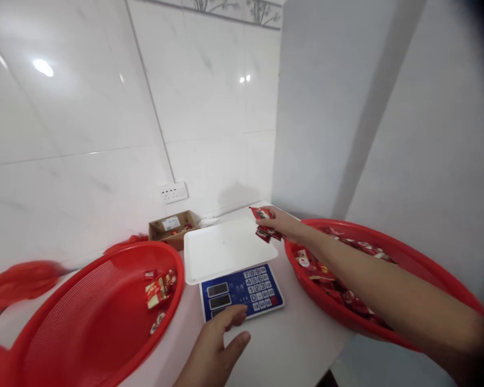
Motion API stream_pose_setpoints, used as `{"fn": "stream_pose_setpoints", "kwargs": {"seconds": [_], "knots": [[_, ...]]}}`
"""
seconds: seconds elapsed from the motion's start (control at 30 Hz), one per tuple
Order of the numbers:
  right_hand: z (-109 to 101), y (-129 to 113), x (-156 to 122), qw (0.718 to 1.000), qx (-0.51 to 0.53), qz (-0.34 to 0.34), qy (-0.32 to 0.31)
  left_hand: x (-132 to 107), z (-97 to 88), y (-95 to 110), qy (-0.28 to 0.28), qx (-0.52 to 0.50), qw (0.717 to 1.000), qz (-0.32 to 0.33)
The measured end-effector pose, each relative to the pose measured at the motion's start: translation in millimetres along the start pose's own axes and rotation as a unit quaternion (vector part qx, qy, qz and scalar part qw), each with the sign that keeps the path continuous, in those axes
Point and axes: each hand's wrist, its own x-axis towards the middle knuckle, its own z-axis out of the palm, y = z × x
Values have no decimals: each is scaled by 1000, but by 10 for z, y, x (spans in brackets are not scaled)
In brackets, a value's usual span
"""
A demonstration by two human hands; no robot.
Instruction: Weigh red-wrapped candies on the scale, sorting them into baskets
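Note:
My right hand (275,221) reaches out over the far right corner of the white scale tray (226,248), closed on a handful of red candy packets (265,224). Some packets hang below the fingers at the tray's edge. My left hand (218,344) rests on the white table by the front of the blue scale keypad (242,293), fingers loosely spread, holding nothing. On my right, a large red basket (407,258) is full of red candy packets. A second red basket (105,301) on the left holds only a few packets (158,290).
A small open cardboard box (172,227) stands behind the scale against the tiled wall, below a wall socket (173,192). A red plastic bag (22,282) lies at the far left. The table edge runs close to me at the bottom right.

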Motion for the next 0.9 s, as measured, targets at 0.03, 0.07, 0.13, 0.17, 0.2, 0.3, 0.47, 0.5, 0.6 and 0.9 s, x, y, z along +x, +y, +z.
{"fn": "stream_pose_setpoints", "kwargs": {"seconds": [0.03,0.07,0.13,0.17,0.2,0.3,0.47,0.5,0.6,0.9], "knots": [[171,-20,58,1000,-4,1,-7,-24,-13,3,9,-1,1000,3],[330,-28,110,1000,-8,6,-15,-50,-30,-1,17,-2,1000,6],[597,-10,197,999,-20,18,-28,-110,-75,-25,33,-2,999,1],[697,11,233,999,-28,21,-34,-143,-102,-41,41,-3,999,-4],[774,36,266,998,-37,20,-38,-175,-131,-57,47,-3,999,-10],[869,98,338,996,-82,15,-41,-257,-214,-94,58,-1,998,-23],[782,94,357,982,-170,9,-80,-291,-257,-94,51,6,998,-39],[760,88,347,977,-187,13,-97,-284,-249,-89,50,3,998,-39],[706,86,316,962,-240,25,-125,-256,-217,-81,42,-8,998,-39],[551,47,315,947,-314,-18,-68,-244,-173,-39,31,-5,999,-37]]}}
